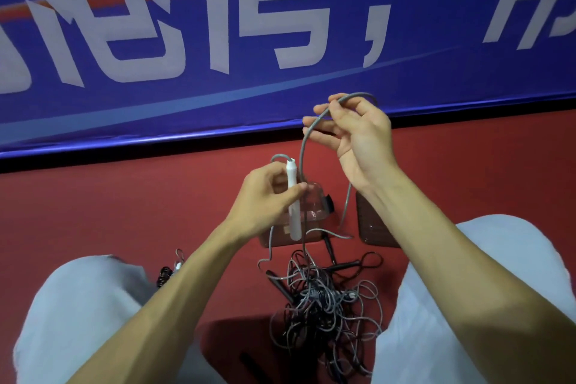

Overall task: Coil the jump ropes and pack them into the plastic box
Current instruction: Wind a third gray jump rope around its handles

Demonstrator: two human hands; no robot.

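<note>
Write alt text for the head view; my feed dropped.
The left hand grips a white handle while the right hand pinches its grey rope into a raised loop. Below, on the red floor, sit a clear plastic box and a tangle of ropes.

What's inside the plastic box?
Nothing seems to lie inside the plastic box where it shows. The left hand and the white handle it grips cover its left part.

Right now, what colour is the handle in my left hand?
The handle in the left hand is white; head view shows it.
</note>
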